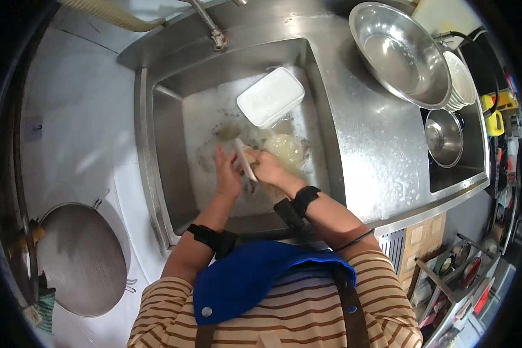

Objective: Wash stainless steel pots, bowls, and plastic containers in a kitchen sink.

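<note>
A thin white dish (246,161) is tilted nearly edge-on between my hands, above the soapy water in the steel sink. My right hand (269,167) is closed against its right side, and something beige shows at the fingers. To the left of the dish is my left hand (228,172), fingers raised close to it; motion blur hides whether they grip it. Just right of my right hand a pale round bowl or dish (283,148) lies in the water. A white rectangular container (270,96) sits farther back in the sink (169,152).
A tap (219,40) stands behind the sink. On the right counter (369,165) are a large steel bowl (396,56), stacked white bowls (459,82) and, in a recess, a steel pot (444,138). A round mesh strainer (82,256) hangs at left.
</note>
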A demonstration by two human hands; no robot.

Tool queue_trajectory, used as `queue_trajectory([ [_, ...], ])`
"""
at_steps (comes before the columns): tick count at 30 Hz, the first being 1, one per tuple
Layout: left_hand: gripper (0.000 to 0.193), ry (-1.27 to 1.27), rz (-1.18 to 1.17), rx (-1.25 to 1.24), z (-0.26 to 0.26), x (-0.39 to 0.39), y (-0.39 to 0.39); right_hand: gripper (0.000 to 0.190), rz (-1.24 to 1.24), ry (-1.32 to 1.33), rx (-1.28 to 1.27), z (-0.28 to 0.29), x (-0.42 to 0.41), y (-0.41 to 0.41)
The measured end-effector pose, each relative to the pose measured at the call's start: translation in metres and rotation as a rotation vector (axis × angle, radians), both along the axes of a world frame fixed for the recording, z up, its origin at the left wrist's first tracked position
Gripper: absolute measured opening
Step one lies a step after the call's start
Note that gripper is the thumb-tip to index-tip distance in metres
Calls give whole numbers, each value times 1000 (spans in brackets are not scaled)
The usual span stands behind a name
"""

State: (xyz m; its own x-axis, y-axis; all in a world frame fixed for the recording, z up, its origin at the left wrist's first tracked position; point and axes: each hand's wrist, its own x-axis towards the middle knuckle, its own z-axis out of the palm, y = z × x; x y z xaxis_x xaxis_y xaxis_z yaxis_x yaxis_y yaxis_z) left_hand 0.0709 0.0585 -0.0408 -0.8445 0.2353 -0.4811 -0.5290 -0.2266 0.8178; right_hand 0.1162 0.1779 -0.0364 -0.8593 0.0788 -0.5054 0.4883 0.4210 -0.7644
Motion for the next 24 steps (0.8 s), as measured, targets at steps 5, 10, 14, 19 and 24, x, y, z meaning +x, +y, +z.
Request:
queue_trajectory([
  [5,52,-256,-189,81,13,-20,1,37,-100,474,54,2,3,-28],
  [10,40,-303,-205,-12,25,-29,-1,30,-163,538,319,-15,-16,-40],
  [14,28,-81,-269,-153,21,-20,-9,35,20,166,520,-59,-27,-2],
  [19,25,-82,-96,-241,-5,-22,-29,40,-32,-73,568,-106,-4,36],
  [24,31,-106,-127,-379,-16,-41,-43,27,142,-437,460,-89,-7,38],
])
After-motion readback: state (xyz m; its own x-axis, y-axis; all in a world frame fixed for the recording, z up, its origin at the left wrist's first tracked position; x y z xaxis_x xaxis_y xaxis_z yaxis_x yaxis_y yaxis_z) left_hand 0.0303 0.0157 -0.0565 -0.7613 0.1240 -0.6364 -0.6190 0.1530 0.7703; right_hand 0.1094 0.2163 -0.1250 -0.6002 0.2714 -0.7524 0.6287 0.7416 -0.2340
